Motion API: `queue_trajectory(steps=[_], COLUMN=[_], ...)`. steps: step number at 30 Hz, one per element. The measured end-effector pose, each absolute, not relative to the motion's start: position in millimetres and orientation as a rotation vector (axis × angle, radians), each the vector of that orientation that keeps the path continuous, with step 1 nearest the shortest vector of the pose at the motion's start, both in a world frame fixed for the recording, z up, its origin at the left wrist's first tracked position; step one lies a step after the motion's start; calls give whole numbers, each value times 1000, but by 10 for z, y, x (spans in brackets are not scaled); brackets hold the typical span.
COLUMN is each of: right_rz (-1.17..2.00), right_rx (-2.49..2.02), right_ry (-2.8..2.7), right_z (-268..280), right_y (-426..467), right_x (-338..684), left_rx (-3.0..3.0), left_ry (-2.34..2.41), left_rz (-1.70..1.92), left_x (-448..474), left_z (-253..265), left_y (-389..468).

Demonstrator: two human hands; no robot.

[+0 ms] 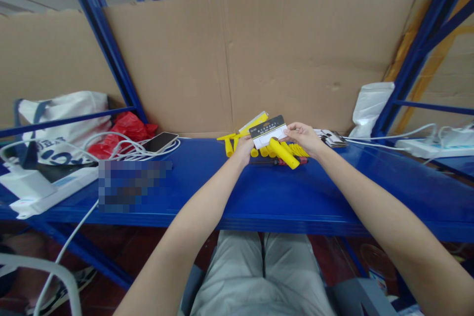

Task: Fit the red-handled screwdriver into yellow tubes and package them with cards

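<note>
A printed card (267,126), black on top and white below with a thin yellow line, is held tilted above the blue tabletop. My left hand (244,149) pinches its left edge, and the fingers of my right hand (301,137) close on its right edge. Just under the card lies a yellow tube-shaped piece (287,155), its far end close to the card's lower edge. Several more yellow pieces (229,148) lie behind and beneath the hands, partly hidden. Near them rests a red-and-black handled tool (303,160) with a thin shaft, probably a screwdriver.
The blue table (207,197) is backed by tall cardboard (281,54). At left are a phone (162,142), white cables, a power strip (59,190), a red plastic bag (129,128) and a cloth bag (74,103). At right stand a white pouch (372,108) and another power strip (437,148).
</note>
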State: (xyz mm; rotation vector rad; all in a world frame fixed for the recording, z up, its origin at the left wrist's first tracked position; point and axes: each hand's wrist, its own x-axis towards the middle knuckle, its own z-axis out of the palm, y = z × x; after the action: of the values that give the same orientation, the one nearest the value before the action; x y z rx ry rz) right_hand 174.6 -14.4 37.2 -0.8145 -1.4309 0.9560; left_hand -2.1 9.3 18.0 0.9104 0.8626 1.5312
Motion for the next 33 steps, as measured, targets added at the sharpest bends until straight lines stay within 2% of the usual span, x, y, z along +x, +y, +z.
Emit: queue_trajectory(steps=[5, 20, 26, 33], right_rz=[920, 860, 803, 712], right_rx=[-813, -905, -978, -1042], right_ry=[-1408, -1301, -1326, -1395], right_z=[384, 377, 353, 335], right_y=[-152, -153, -140, -147], right_x=[1744, 1740, 1732, 1745], left_rx=[1154, 1118, 1061, 1165], left_ry=[790, 631, 915, 974], left_rz=[1415, 1300, 1520, 1315], left_x=[11, 46, 71, 49], left_z=[151, 328, 252, 291], left_y=[57, -182, -157, -255])
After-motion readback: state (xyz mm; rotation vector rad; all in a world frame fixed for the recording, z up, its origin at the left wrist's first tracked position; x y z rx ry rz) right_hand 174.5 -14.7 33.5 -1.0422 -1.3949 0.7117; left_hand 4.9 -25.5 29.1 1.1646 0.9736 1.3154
